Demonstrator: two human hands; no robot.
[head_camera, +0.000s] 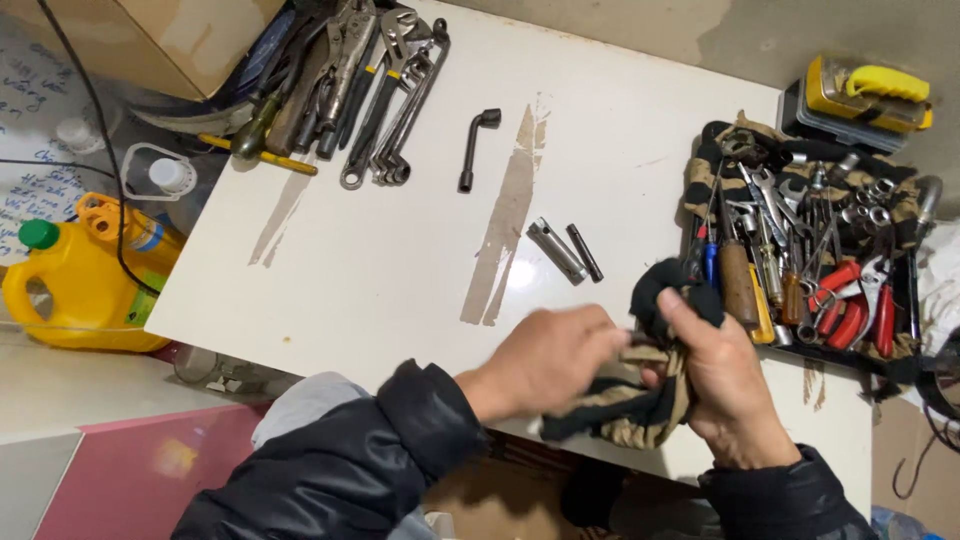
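A white table (400, 250) fills my view, streaked with two brown smears, over a concrete floor. At the far left lies a heap of wrenches (350, 80) and pliers; at the right a camouflage cloth roll (800, 240) spread with screwdrivers, spanners and red-handled pliers. Mid-table, well apart from both piles, I see an L-shaped socket wrench (478, 148) and, nearer, a tube socket (556, 251) just beside a short dark rod (585, 252). A yellow jug (85, 275) stands off the table's left edge. At the near edge I have both hands on a black and tan rag (640, 395): my left hand (545, 360) is curled, fingers closed over one end, a little blurred; my right hand (725, 385) is wrapped around the bunched rag, thumb pressed on its dark upper fold. Whether a tool sits inside the rag I cannot tell. I judge this as wiping or twisting the rag between the hands. The next move calls for a firm hold with the right while the left works along the fabric, clear of the roll just beside it.
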